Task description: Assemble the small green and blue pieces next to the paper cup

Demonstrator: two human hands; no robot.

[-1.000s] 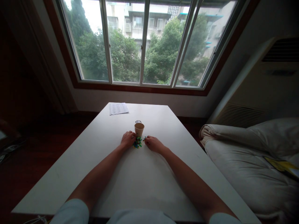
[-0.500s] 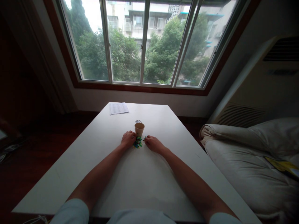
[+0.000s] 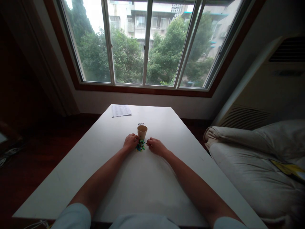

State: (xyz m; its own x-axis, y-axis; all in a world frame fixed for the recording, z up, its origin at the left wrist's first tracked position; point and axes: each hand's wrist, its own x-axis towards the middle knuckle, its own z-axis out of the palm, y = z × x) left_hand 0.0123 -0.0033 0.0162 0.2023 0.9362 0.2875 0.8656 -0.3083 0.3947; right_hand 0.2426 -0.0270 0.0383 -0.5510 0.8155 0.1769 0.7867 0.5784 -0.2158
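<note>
A small heap of green, blue and yellow bits (image 3: 140, 146) lies on the white table (image 3: 143, 184), just in front of a brown paper cup (image 3: 142, 132) that stands upright. My left hand (image 3: 130, 142) rests on the table at the heap's left edge, fingers curled, touching the bits. My right hand (image 3: 154, 146) lies at the heap's right edge, fingertips pinched near a small bit. Whether either hand holds a piece is too small to tell.
A printed sheet of paper (image 3: 121, 110) lies at the table's far left corner. A small dark object (image 3: 141, 124) sits behind the cup. A white sofa with cushions (image 3: 252, 165) stands to the right. A wide window fills the far wall.
My right hand has edged slightly left toward the heap. The left hand and the cup have stayed put.
</note>
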